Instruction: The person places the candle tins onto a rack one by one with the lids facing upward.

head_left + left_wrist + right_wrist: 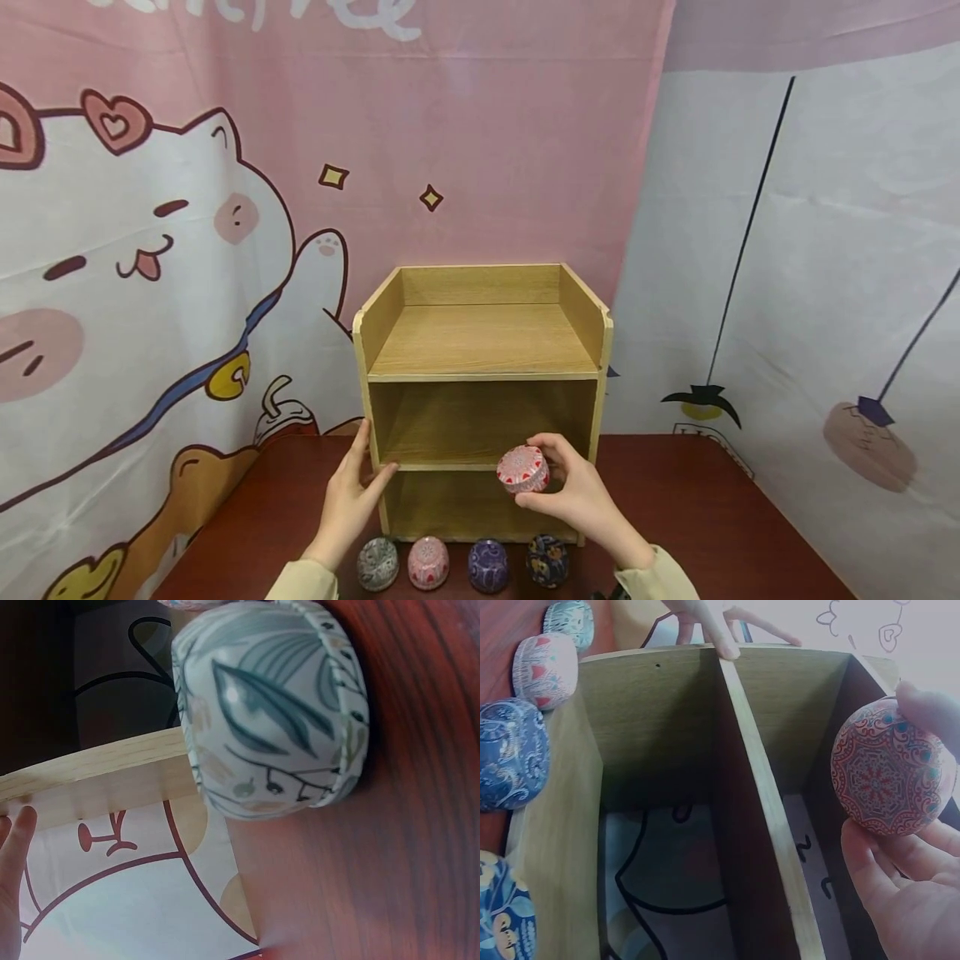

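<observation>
Holding a small round red-and-white patterned tin (522,469) between thumb and curled fingers, the right hand (573,492) has it raised in front of the wooden three-tier shelf unit (480,400), level with the front edge of the middle shelf board and toward the unit's right side. The right wrist view shows the tin's mandala-patterned face, with the thumb below it and a fingertip on its upper edge; it sits just outside the compartment, not yet resting on any board.

The left hand (350,496) lies against the unit's left upright with its fingers straight, the thumb reaching to the front edge of the middle shelf, steadying the frame and gripping nothing.

Four more round tins stand in a row on the dark red-brown tabletop (712,517), just in front of the unit's base: a grey-green leaf-patterned tin (377,563), a pink-and-white tin (428,562), a purple tin (487,566) and a dark blue floral tin (547,561). The left wrist view shows the leaf-patterned one close up, beside the wooden edge.

Judging from how things lie, the work is near its start: all three tiers appear bare, one tin is in hand at the shelf mouth, and four wait on the table.
</observation>
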A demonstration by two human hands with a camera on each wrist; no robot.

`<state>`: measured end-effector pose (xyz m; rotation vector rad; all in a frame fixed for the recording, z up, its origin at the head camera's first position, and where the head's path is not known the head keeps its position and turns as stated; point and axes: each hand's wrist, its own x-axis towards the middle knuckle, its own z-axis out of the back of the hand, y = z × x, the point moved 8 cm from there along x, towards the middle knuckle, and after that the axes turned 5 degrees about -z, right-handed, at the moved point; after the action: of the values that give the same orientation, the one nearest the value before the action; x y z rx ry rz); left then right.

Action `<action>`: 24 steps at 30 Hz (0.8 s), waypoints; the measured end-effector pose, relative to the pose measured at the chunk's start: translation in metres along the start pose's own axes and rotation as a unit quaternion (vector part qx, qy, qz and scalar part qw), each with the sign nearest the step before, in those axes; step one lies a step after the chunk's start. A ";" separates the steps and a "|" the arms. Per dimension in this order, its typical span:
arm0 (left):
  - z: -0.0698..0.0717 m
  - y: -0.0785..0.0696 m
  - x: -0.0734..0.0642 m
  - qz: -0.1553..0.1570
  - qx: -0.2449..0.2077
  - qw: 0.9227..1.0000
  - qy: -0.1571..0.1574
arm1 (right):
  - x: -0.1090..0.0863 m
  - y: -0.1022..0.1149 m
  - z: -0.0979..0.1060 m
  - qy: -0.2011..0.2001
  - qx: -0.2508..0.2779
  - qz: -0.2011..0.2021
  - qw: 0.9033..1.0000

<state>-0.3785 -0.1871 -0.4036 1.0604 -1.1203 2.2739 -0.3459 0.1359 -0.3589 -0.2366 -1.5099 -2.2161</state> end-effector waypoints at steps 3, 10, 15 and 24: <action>0.002 0.001 -0.001 0.004 0.001 1.000 -0.001 | 0.003 0.004 -0.001 0.004 0.009 0.004 1.000; 0.000 0.000 0.000 -0.003 -0.002 1.000 0.000 | 0.006 0.012 0.002 -0.001 0.022 0.017 1.000; 0.000 0.001 -0.001 -0.005 -0.005 1.000 -0.001 | 0.009 0.014 0.003 -0.006 0.013 0.023 1.000; 0.000 0.000 0.000 -0.007 -0.006 1.000 -0.002 | 0.017 0.025 -0.001 -0.003 0.025 0.024 0.999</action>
<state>-0.3788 -0.1874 -0.4032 1.0644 -1.1231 2.2525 -0.3500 0.1233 -0.3315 -0.2605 -1.5433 -2.1401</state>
